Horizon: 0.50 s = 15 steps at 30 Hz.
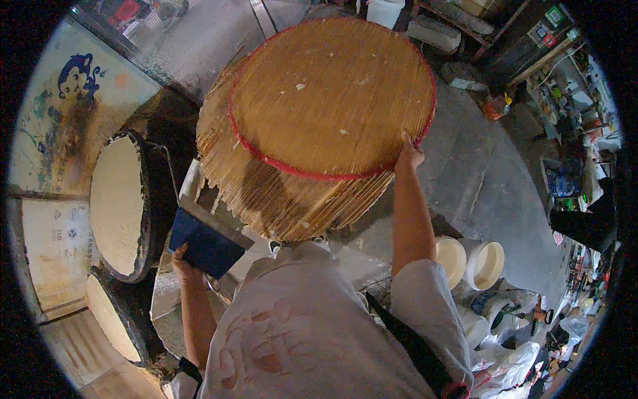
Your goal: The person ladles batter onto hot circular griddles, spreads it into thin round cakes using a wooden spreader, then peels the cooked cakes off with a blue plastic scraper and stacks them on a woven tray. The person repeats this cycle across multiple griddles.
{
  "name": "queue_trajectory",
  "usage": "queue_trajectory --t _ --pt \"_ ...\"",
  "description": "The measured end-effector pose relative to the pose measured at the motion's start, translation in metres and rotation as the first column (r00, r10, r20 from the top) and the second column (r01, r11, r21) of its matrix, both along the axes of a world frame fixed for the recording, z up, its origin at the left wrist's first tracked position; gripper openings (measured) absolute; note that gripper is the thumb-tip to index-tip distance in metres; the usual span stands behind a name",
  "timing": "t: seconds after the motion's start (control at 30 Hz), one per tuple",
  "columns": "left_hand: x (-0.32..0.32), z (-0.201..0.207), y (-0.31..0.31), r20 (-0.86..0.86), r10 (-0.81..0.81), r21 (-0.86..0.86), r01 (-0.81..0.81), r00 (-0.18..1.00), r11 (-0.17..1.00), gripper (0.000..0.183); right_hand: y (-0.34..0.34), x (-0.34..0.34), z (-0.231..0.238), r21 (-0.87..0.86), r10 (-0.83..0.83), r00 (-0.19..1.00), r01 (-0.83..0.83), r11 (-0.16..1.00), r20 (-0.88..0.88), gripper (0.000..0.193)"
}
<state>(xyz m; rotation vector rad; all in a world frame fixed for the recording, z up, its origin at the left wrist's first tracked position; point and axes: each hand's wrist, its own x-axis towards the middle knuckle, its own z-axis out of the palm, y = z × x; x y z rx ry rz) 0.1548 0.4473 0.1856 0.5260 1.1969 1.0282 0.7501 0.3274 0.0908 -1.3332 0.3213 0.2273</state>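
Observation:
My right hand (410, 154) grips the near right edge of a round slatted mat (332, 100), which looks like bamboo and has a red rim. The thumb rests on top and the other fingers are mostly hidden. Below this mat, a larger round of similar slats (292, 203) shows at the near and left sides, its edge ragged. At the left, my left hand (181, 261) holds a dark blue, flat rectangular piece (207, 245) by its lower left corner. A paler strip runs along that piece's upper side; its exact kind I cannot tell.
Two dark-rimmed round vats with cream-coloured surfaces, an upper one (119, 206) and a lower one (109, 316), stand at the left. White buckets (488, 265) stand at the lower right. A cluttered shelf (571, 126) lines the right side, beyond the grey floor (478, 159).

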Motion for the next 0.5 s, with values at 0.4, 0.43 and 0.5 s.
queue_trajectory --t 0.4,0.43,0.5 --pt "-0.024 -0.027 -0.028 0.011 0.135 -0.158 -0.131 0.991 0.979 0.038 -0.032 0.003 -0.078 -0.297 0.241 0.968 -0.250 0.922 -0.068 0.064" --pt "-0.024 -0.028 -0.027 0.028 0.137 -0.139 -0.131 0.990 0.981 0.038 -0.036 -0.004 -0.099 -0.111 0.182 0.983 -0.182 0.977 -0.016 0.054" --pt "-0.025 -0.028 -0.025 0.059 0.145 -0.131 -0.137 0.988 0.982 0.037 -0.047 -0.010 -0.134 0.109 0.045 0.991 -0.059 0.992 0.124 0.033"
